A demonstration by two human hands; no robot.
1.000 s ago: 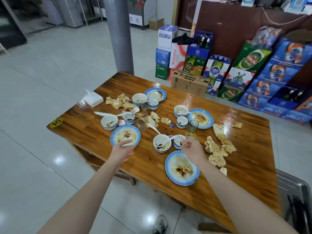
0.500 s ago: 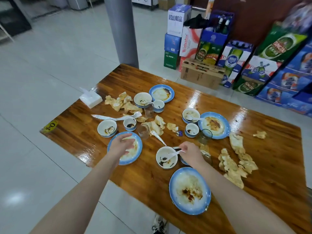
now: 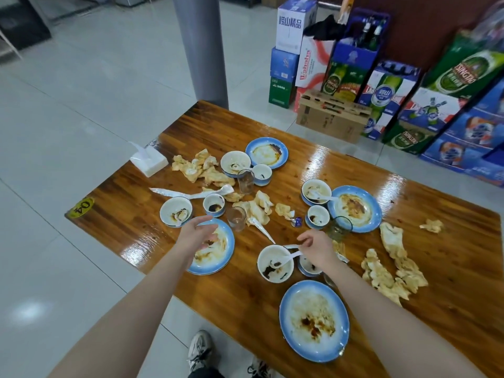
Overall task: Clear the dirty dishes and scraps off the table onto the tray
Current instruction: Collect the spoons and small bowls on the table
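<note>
The white plastic spoon [image 3: 285, 260] lies with its scoop down in the stained white ceramic bowl [image 3: 266, 255], and my right hand [image 3: 317, 248] pinches the end of its handle, fingers curled and wrist low over the small white cup [image 3: 306, 267] just beneath it. I read that grip as a way to steady or lift the spoon so that bowl and cup can be stacked.

My left hand [image 3: 197, 236] hangs open, fingers loosely spread and palm down, over the far edge of the round blue-rimmed plate [image 3: 231, 246]. I cannot tell whether it touches the plate. The forearm reaches in straight from my side, so a grip on the rim looks like the next move.

Between my two forearms, close to my body, sits the oval blue-rimmed plate [image 3: 283, 317], smeared with sauce. Just beyond the left hand's fingertips stands a clear drinking glass [image 3: 236, 218], near enough to knock. To the outside of my right hand lie crumpled yellowish scraps [image 3: 387, 271].

All of it sits on the glossy wooden table [image 3: 245, 296]. The tray is not in view, so in my judgement the clearing has barely begun.
</note>
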